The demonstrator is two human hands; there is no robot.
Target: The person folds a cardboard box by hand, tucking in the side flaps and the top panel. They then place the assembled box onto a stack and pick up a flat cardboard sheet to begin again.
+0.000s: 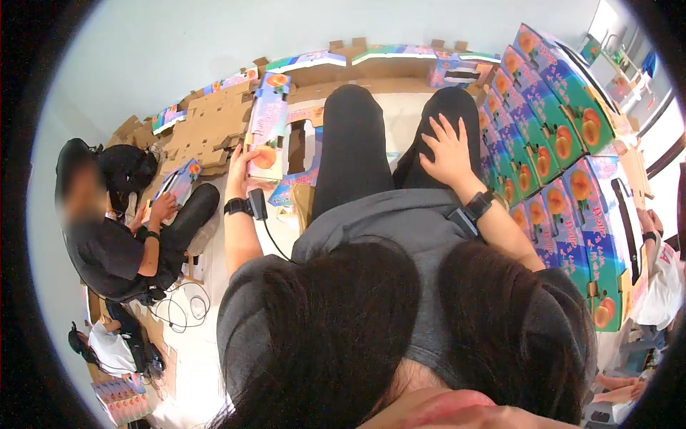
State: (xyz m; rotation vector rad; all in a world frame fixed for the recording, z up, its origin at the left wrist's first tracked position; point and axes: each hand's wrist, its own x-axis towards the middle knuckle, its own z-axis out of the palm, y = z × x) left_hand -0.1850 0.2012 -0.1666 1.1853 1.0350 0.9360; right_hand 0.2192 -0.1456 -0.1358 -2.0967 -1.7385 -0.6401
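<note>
My left hand [241,170] grips the lower end of a printed fruit carton [270,114], fingers wrapped round its edge. The carton is long and narrow, blue and pink with peach pictures, and stands beside my left knee. My right hand [450,151] lies flat on my right thigh, fingers spread and holding nothing. Just to the right of it rises a stack of folded peach cartons [543,121] in blue, pink and green. Another printed carton piece with a dark handle slot [295,150] is next to the one in my left hand, partly hidden by it.
Flat brown cardboard sheets [214,125] lie along the wall at the left. More printed cartons [307,61] line the wall ahead. A co-worker in black [107,243] sits at the left with a carton; a cable [187,307] is coiled on the floor. Other people are at both edges.
</note>
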